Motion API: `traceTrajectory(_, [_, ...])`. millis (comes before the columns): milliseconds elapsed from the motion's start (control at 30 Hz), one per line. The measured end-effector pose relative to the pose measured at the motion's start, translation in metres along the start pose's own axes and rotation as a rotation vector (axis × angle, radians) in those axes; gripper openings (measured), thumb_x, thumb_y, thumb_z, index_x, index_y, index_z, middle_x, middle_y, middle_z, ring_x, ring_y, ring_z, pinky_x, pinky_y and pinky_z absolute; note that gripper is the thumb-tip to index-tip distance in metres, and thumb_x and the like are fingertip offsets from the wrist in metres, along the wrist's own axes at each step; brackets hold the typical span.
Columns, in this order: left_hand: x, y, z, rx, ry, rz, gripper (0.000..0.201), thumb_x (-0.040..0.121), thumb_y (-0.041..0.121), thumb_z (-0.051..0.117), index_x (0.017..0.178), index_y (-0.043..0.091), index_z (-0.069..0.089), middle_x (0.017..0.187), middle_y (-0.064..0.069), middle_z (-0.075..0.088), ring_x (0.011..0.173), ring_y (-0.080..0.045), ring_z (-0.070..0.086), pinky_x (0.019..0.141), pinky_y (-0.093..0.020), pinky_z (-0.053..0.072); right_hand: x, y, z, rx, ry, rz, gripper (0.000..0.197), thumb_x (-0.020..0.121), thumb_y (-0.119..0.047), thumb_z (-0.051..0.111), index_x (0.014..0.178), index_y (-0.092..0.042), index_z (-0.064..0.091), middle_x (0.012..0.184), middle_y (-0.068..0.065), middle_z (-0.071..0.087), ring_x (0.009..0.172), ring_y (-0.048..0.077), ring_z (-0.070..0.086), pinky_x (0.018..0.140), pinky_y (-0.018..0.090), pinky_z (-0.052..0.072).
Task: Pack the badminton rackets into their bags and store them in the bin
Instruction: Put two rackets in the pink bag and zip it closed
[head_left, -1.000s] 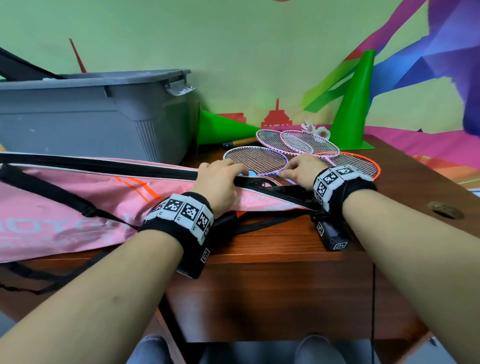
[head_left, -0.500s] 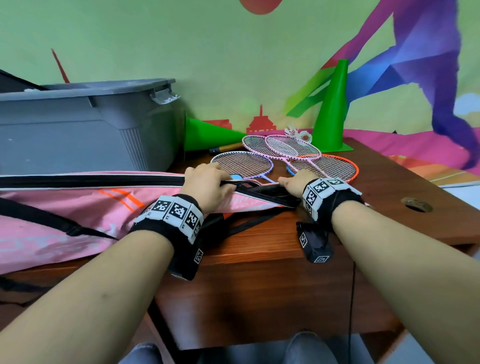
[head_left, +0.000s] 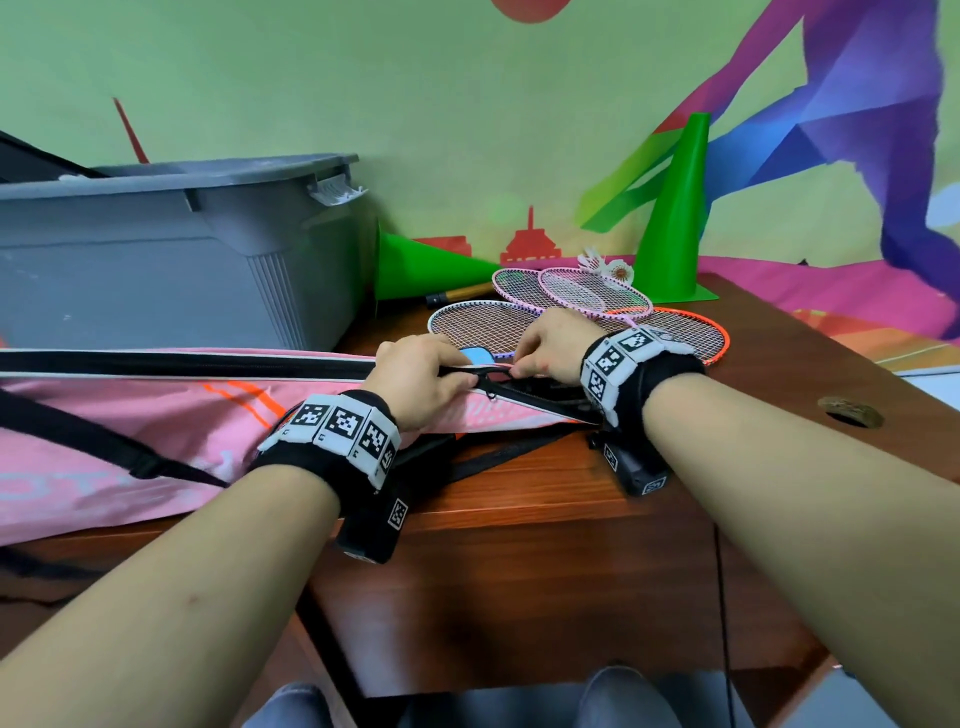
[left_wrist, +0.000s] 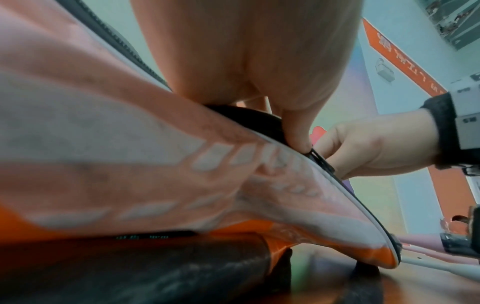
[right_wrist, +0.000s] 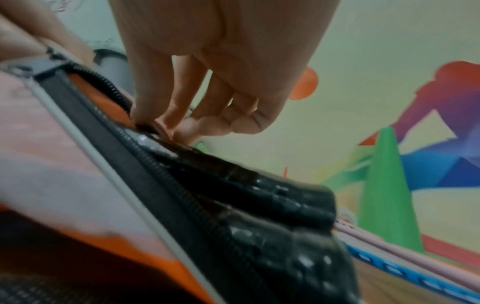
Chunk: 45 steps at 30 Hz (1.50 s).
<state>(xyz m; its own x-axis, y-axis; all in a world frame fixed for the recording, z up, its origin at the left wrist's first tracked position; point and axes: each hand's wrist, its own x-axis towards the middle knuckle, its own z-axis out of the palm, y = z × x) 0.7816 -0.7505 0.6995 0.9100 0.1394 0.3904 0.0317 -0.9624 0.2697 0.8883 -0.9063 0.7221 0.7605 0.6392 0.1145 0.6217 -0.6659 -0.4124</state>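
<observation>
Brown wooden worktop (head_left: 545, 499) under everything. Grey bin (head_left: 171, 260) is the landmark, standing at the worktop's back left. In front of the bin, pink racket bag (head_left: 130, 415) lies lengthwise, its black zipper line (head_left: 182, 364) running along the top edge, its black strap (head_left: 93, 441) draped across the pink side. Right of the bin, one green cone (head_left: 431, 267) lies on its side; further right of the bin a second green cone (head_left: 675, 218) stands upright. Rackets (head_left: 571, 312) lie overlapping flat on the worktop right of the bin, between the two cones and just behind my hands; at least four heads, white, pink and orange frames. None is in the bag as far as I can see. Shuttlecocks (head_left: 608, 265) sit behind the rackets beside the upright cone. My left hand (head_left: 421, 379) grips the bag's end right of the bin, fingers curled over the zipper edge, thumb (left_wrist: 296, 131) pressed on the black edge. My right hand (head_left: 550, 343) is just right of the left; thumb and forefinger tips (right_wrist: 148, 121) pinch the zipper edge at the opening, other fingers curled in. Zipper pull (head_left: 491, 396) hangs between both hands.
</observation>
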Motion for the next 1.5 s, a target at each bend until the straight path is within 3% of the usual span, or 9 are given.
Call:
traceTrajectory(200, [0.007, -0.01, 0.002, -0.129, -0.048, -0.034, 0.018, 0.082, 0.035, 0.063, 0.087, 0.022, 0.075, 0.079, 0.007, 0.059, 0.089, -0.021, 0.058, 0.089, -0.044, 0.043, 0.014, -0.004, 0.009, -0.153, -0.022, -0.093, 0.015, 0.084, -0.016, 0.067, 0.097, -0.016, 0.075, 0.091, 0.004, 0.072, 0.082, 0.016, 0.059, 0.073, 0.017, 0.039])
traceTrajectory(333, [0.007, -0.01, 0.001, -0.067, -0.018, -0.046, 0.012, 0.088, 0.028, 0.061, 0.093, 0.024, 0.07, 0.089, 0.007, 0.06, 0.099, -0.021, 0.057, 0.096, -0.041, 0.038, 0.023, 0.003, 0.01, 0.0, -0.06, -0.073, 0.017, 0.083, -0.008, 0.068, 0.098, -0.01, 0.073, 0.072, -0.003, 0.064, 0.066, 0.01, 0.055, 0.052, 0.01, 0.038])
traceTrajectory(433, [0.004, -0.01, 0.005, 0.019, -0.004, -0.033, 0.014, 0.091, 0.029, 0.056, 0.1, 0.026, 0.066, 0.104, 0.005, 0.064, 0.106, -0.021, 0.054, 0.096, -0.039, 0.033, 0.03, 0.004, 0.01, 0.102, -0.113, -0.046, 0.02, 0.083, -0.001, 0.065, 0.099, -0.012, 0.071, 0.064, -0.008, 0.058, 0.058, 0.005, 0.051, 0.055, 0.014, 0.039])
traceTrajectory(567, [0.007, -0.015, 0.008, 0.068, -0.022, -0.033, 0.016, 0.091, 0.032, 0.053, 0.102, 0.027, 0.063, 0.106, 0.004, 0.063, 0.107, -0.023, 0.054, 0.094, -0.039, 0.034, 0.035, 0.001, 0.012, 0.08, -0.229, -0.028, 0.018, 0.086, 0.0, 0.057, 0.084, -0.016, 0.065, 0.053, -0.014, 0.055, 0.063, 0.006, 0.048, 0.065, 0.019, 0.037])
traceTrajectory(733, [0.008, -0.017, 0.01, 0.043, -0.04, -0.041, 0.016, 0.091, 0.032, 0.053, 0.101, 0.027, 0.064, 0.103, 0.005, 0.063, 0.106, -0.022, 0.054, 0.091, -0.037, 0.032, 0.035, 0.004, 0.017, 0.149, -0.198, -0.014, 0.025, 0.077, -0.025, 0.075, 0.06, -0.021, 0.058, 0.057, -0.007, 0.054, 0.054, 0.008, 0.047, 0.054, 0.021, 0.035])
traceTrajectory(967, [0.008, -0.02, 0.011, 0.003, -0.059, -0.048, 0.015, 0.092, 0.03, 0.053, 0.098, 0.024, 0.066, 0.1, 0.005, 0.064, 0.104, -0.021, 0.054, 0.088, -0.034, 0.029, 0.034, -0.001, 0.008, 0.08, -0.179, -0.06, 0.019, 0.071, -0.004, 0.065, 0.055, -0.015, 0.068, 0.039, -0.002, 0.051, 0.04, 0.015, 0.045, 0.043, 0.018, 0.036])
traceTrajectory(1133, [0.01, -0.019, 0.009, -0.037, -0.049, -0.05, 0.016, 0.092, 0.029, 0.054, 0.097, 0.023, 0.068, 0.1, 0.004, 0.067, 0.103, -0.022, 0.056, 0.094, -0.037, 0.037, 0.029, -0.015, 0.003, -0.261, -0.155, -0.147, 0.014, 0.08, -0.017, 0.064, 0.084, -0.011, 0.076, 0.06, 0.005, 0.061, 0.059, 0.019, 0.053, 0.053, 0.021, 0.041])
traceTrajectory(1300, [0.013, -0.013, 0.0, -0.019, 0.015, -0.012, 0.017, 0.091, 0.03, 0.055, 0.095, 0.023, 0.07, 0.095, 0.0, 0.068, 0.099, -0.024, 0.058, 0.094, -0.039, 0.037, 0.026, -0.02, 0.001, -0.398, -0.096, -0.161, 0.023, 0.085, -0.03, 0.062, 0.091, -0.011, 0.074, 0.076, 0.01, 0.063, 0.084, 0.028, 0.062, 0.067, 0.026, 0.044])
traceTrajectory(1500, [0.012, -0.013, -0.011, 0.09, 0.044, 0.053, 0.022, 0.092, 0.033, 0.053, 0.1, 0.023, 0.071, 0.097, 0.001, 0.065, 0.103, -0.026, 0.055, 0.082, -0.036, 0.032, 0.022, -0.006, -0.015, -0.375, -0.091, -0.116, 0.019, 0.086, -0.014, 0.058, 0.096, -0.012, 0.075, 0.08, 0.009, 0.066, 0.076, 0.024, 0.056, 0.069, 0.023, 0.042])
